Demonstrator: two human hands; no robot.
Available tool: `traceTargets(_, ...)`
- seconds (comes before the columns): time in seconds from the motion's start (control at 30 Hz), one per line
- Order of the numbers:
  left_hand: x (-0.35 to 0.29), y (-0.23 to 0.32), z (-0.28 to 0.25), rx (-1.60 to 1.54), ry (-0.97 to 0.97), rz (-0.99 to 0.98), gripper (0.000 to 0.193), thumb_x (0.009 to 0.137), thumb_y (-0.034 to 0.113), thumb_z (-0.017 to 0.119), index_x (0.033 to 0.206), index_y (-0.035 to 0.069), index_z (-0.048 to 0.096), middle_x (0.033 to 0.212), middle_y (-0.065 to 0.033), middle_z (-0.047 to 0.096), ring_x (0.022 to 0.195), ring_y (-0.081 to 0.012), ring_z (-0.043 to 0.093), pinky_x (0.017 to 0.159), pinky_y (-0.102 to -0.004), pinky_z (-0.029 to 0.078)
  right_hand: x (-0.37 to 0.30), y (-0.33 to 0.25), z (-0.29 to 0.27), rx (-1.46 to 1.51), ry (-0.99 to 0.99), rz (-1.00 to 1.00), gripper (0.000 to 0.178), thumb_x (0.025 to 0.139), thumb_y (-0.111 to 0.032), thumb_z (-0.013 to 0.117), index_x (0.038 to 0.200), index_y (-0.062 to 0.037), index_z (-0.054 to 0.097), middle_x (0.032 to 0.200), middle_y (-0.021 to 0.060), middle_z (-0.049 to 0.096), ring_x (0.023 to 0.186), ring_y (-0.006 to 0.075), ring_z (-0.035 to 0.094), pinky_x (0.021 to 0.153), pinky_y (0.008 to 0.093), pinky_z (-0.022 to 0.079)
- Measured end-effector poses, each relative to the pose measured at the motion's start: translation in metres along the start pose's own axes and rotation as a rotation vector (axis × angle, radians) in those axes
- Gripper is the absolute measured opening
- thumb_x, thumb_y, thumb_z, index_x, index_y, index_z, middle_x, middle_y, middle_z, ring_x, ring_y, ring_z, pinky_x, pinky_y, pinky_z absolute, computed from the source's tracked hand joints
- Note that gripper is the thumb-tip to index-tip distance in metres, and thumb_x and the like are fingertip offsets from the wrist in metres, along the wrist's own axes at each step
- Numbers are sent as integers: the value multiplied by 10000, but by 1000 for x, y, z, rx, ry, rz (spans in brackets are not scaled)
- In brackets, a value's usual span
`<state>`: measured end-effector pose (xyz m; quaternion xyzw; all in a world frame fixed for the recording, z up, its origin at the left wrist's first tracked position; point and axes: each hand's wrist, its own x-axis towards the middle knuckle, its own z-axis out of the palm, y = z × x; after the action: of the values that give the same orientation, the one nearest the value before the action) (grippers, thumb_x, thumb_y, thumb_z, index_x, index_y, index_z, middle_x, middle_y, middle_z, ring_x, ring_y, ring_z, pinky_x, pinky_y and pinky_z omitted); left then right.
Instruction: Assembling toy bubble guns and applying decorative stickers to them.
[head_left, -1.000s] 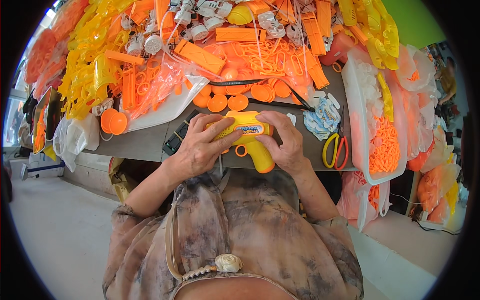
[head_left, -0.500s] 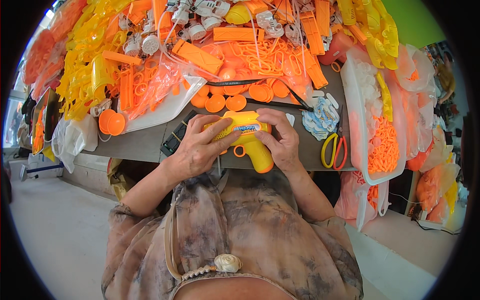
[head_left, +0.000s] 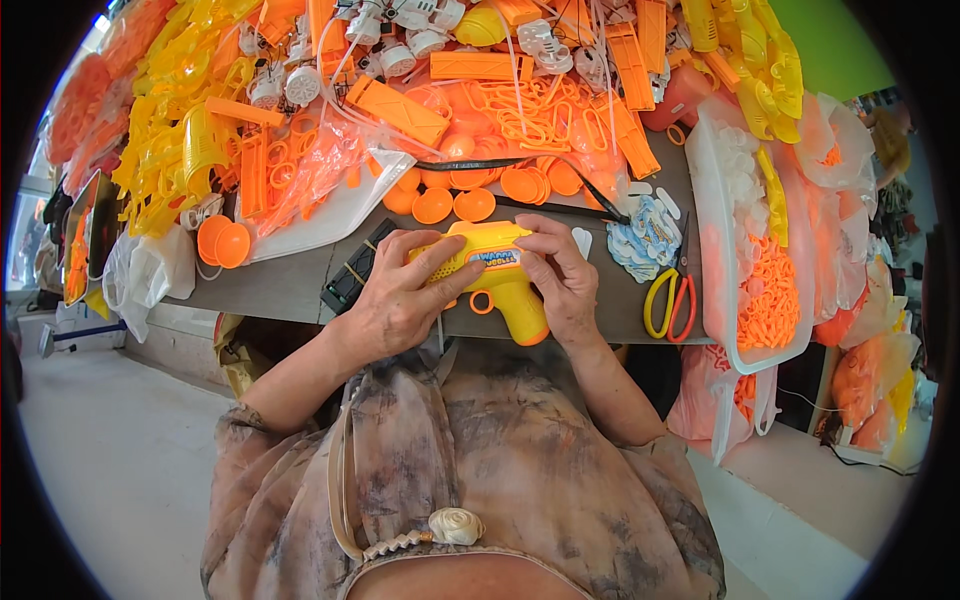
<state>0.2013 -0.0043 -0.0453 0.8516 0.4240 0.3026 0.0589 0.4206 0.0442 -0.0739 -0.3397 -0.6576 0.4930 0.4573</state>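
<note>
Fingers of both hands clasp yellow toy gun.

Count, head view. Yellow toy gun: one, centre of frame. Hands on it: two, left hand and right hand. Scissors: one pair, right of centre, one yellow loop and one red. White trays of small orange parts: one, right side. Orange discs in the cluster above the toy: about ten, some overlapping, exact count unclear. Orange cups at left edge of the tabletop: two. Heaped orange and yellow mouldings across the top: too many to count.
</note>
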Motion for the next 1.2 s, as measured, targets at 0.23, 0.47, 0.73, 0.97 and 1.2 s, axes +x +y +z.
traceTargets(0.23, 1, 0, 1, -2, 0, -7, 449, 701, 55, 675, 1144, 120, 636, 1210, -124, 522, 994, -338, 494, 847, -420, 426, 9, -8, 3, 211, -28, 186, 134, 863, 4, 505, 991, -26, 533, 1211, 103, 503, 1090, 139, 480, 928, 273, 399)
traceTargets(0.47, -1, 0, 3, -7, 18, 1, 441, 697, 64, 678, 1132, 123, 642, 1207, -126, 524, 995, -338, 492, 846, -423, 424, 10, -9, 4, 300, -20, 268, 129, 854, 10, 479, 974, -36, 490, 1208, 106, 482, 1087, 144, 471, 945, 278, 386)
traceTargets(0.73, 11, 6, -8, -77, 50, -154, 623, 670, 140, 723, 1248, 64, 503, 1136, -132, 535, 972, -315, 528, 830, -415, 417, 6, -10, 4, 175, -33, 225, 281, 889, -53, 503, 1162, -16, 444, 1193, 99, 486, 1101, 145, 473, 957, 285, 380)
traceTargets(0.97, 8, 0, -8, -108, 55, -205, 708, 592, 221, 810, 1197, 4, 512, 964, -150, 601, 835, -313, 582, 746, -393, 463, 13, -38, -12, 141, -194, 354, 435, 894, -121, 548, 1283, -9, 389, 1202, 90, 480, 1125, 155, 465, 975, 283, 362)
traceTargets(1.2, 11, 27, -23, -323, 123, -229, 868, 593, 272, 835, 1289, -33, 415, 1104, -185, 543, 1002, -347, 536, 853, -402, 445, 15, -80, -17, -322, -331, 71, 597, 772, -205, 658, 1260, 3, 384, 1158, 137, 471, 1056, 236, 505, 917, 330, 408)
